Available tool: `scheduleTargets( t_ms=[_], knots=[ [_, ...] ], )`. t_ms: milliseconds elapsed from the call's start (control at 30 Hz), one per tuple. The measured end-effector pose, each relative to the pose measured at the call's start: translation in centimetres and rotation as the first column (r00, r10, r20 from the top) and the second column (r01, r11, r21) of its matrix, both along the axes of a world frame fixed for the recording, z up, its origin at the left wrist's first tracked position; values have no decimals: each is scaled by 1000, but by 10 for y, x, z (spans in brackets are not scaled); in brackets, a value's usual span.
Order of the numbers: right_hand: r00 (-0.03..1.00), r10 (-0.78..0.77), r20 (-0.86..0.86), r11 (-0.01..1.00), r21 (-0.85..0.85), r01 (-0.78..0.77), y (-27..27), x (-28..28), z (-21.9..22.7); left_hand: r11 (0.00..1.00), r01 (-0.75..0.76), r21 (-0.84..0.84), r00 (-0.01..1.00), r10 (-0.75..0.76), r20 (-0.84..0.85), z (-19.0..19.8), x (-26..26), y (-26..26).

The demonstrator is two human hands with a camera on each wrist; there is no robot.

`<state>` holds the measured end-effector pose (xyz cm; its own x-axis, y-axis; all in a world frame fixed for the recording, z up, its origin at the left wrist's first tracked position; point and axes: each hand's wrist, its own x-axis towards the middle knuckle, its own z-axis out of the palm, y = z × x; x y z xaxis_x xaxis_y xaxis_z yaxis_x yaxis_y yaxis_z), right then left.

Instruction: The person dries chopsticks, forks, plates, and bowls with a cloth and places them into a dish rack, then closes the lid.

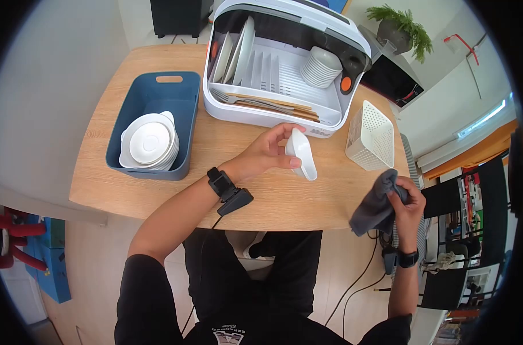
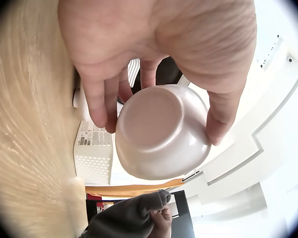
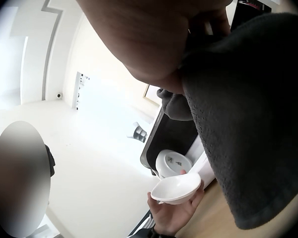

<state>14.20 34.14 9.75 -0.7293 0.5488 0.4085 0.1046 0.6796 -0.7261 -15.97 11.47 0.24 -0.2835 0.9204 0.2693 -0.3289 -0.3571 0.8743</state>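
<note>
My left hand [image 1: 261, 155] grips a small white bowl [image 1: 302, 154] by its sides, tilted on edge above the middle of the table. In the left wrist view the underside of the bowl [image 2: 154, 124] faces the camera, thumb on one side and fingers on the other. Off the table's right front edge, my right hand [image 1: 408, 210] pinches a dark grey cloth [image 1: 373, 207] that hangs down. The right wrist view shows the cloth [image 3: 248, 114] close up, with the hollow of the bowl [image 3: 176, 187] beyond it, apart from it.
At the back stands a white dish rack [image 1: 261, 118] holding plates, stacked bowls [image 1: 321, 68], cutlery and chopsticks. A blue bin [image 1: 186, 138] with stacked white dishes [image 1: 151, 142] is on the left. A white perforated basket [image 1: 359, 141] stands on the right of the table [image 1: 215, 190].
</note>
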Motion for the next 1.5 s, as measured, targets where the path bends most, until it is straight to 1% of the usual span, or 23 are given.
scheduleTargets(
  t_ms=[67,133,200,267,300,367,400,433,467,533,567,633,667,733,767,833,967,1033,1267,1367,1433,1467,1500],
  knots=[
    [1000,-24,-7,998,50,25,30,17,3,1000,-11,-23,1000,11,5,-3,-2,1],
    [979,-202,-12,961,193,200,58,34,3,1000,12,-19,999,-12,35,-7,-2,1],
    [964,-262,-41,938,222,265,79,41,2,1000,23,-16,1000,-23,19,-6,-3,1],
    [914,-391,-105,795,463,393,92,43,-2,999,36,-16,999,-36,3,-5,-3,1],
    [901,-413,-136,749,513,420,96,42,-9,999,20,-26,1000,-20,-17,-4,-2,1],
    [905,-411,-111,735,546,401,96,36,-27,999,9,-34,999,-11,-46,-4,-1,1],
    [911,-404,-76,727,578,371,95,32,-38,998,-38,-51,989,30,-144,-4,0,1],
    [919,-390,-56,741,573,349,96,28,-49,994,-86,-65,968,68,-243,-5,0,1],
    [916,-398,-59,742,566,359,98,24,-61,994,-78,-71,967,58,-249,-7,0,3],
    [892,-452,19,753,544,370,98,19,-83,978,-172,-118,937,125,-325,-15,2,5],
    [889,-456,31,754,544,368,94,15,-90,977,-166,-131,937,115,-329,-13,2,5],
    [886,-462,39,754,543,370,91,11,-99,916,-316,-245,852,161,-498,-10,4,2],
    [886,-462,40,749,552,366,91,8,-104,914,-312,-259,853,149,-501,-9,4,2],
    [884,-468,10,747,540,389,92,5,-112,870,-461,-175,688,226,-689,-7,3,2],
    [879,-477,-16,757,500,421,90,4,-113,870,-456,-187,689,212,-693,-5,4,2],
    [878,-475,-62,768,458,448,91,3,-117,837,-528,-146,538,197,-820,-1,4,0],
    [877,-474,-79,783,416,461,92,2,-119,838,-518,-172,546,169,-820,-5,4,1],
    [866,-496,-60,772,427,471,91,1,-118,832,-531,-161,492,148,-858,-3,5,0],
    [854,-517,-53,763,424,488,90,1,-115,837,-524,-160,509,157,-847,-3,4,2],
    [850,-521,-71,761,414,500,91,3,-114,883,-457,-109,518,165,-839,-1,7,5],
    [853,-520,-52,769,407,493,92,3,-114,908,-392,-145,538,99,-837,1,9,4],
    [851,-521,-69,767,400,502,92,2,-114,909,-393,-136,523,99,-847,3,9,3],
    [853,-519,-59,777,385,499,91,2,-114,900,-395,-185,548,69,-834,3,10,3]
  ],
)
